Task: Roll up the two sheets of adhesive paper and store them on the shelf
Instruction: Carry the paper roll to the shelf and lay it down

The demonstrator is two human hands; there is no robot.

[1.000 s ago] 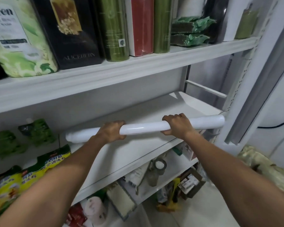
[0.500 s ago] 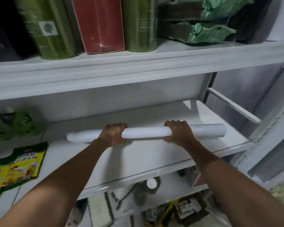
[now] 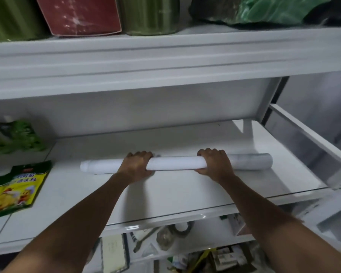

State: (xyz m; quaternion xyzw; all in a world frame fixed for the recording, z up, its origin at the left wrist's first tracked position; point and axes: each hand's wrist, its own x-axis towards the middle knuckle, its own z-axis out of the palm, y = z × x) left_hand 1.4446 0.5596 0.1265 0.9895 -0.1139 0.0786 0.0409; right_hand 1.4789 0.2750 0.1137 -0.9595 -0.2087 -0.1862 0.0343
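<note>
A long white roll of adhesive paper (image 3: pixel 175 162) lies crosswise over the white middle shelf (image 3: pixel 185 194), low on or just above its surface. My left hand (image 3: pixel 138 164) grips the roll left of its middle. My right hand (image 3: pixel 214 164) grips it right of the middle. Both ends stick out past my hands; the right end looks greyish and marbled. I see only this one roll.
A yellow-green snack bag (image 3: pixel 14 190) lies on the shelf's left part, with green packets (image 3: pixel 18 134) behind it. The upper shelf (image 3: pixel 165 62) carries green tins and a red box (image 3: pixel 81 14). A white side rail (image 3: pixel 303 134) bounds the right. Clutter fills the lower shelves.
Both hands carried the roll from the shelf's front edge deeper in over the shelf surface. My head moved closer, so the shelf fills more of the view.
</note>
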